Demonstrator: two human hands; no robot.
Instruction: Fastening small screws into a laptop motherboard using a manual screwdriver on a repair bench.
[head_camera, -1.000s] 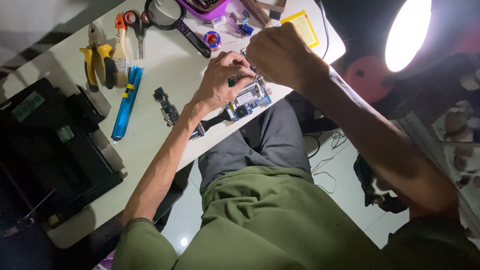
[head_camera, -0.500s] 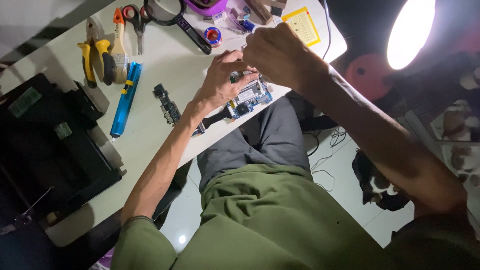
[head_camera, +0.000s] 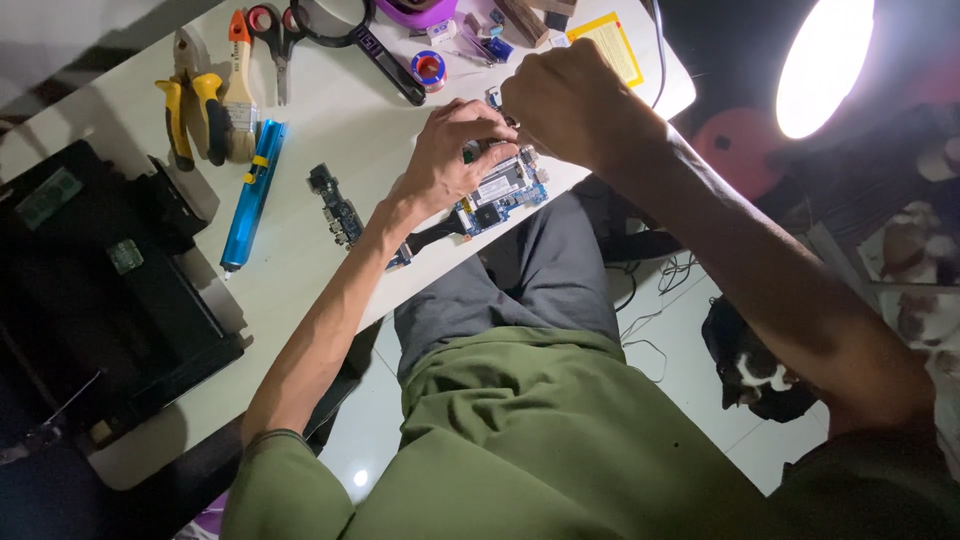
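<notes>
Looking down at a white worktable (head_camera: 330, 130) with a whole repair kit spread over it. Biggest thing on it is an opened black laptop chassis (head_camera: 90, 290) off at the left end, well apart from the hands. Next down in size: a blue pen-shaped tool (head_camera: 252, 195), yellow-handled pliers (head_camera: 190, 115), a small brush (head_camera: 238, 95), red-handled scissors (head_camera: 268, 35), a black-handled magnifier (head_camera: 385, 65), a yellow sticky pad (head_camera: 605, 45), and a small dark connector board (head_camera: 335, 210) lying by itself between the blue tool and the hands.

The piece being worked on is a blue circuit board (head_camera: 500, 190), sitting right at the near edge of the table above the person's lap. Its long axis runs diagonally, low left to high right, and a dark flat cable trails off its lower left end.

Left hand (head_camera: 450, 155) lies on the board's left part from above, fingers curled down and pressing or pinching at its upper edge. Right hand (head_camera: 570, 105) is clenched into a fist just beside it, right over the board's far upper corner, knuckles toward the camera. Looks like it's gripping something small, but I can't tell what, the fist hides it. Both hands are basically at the board, nearly touching each other, the left being the one actually covering it.
</notes>
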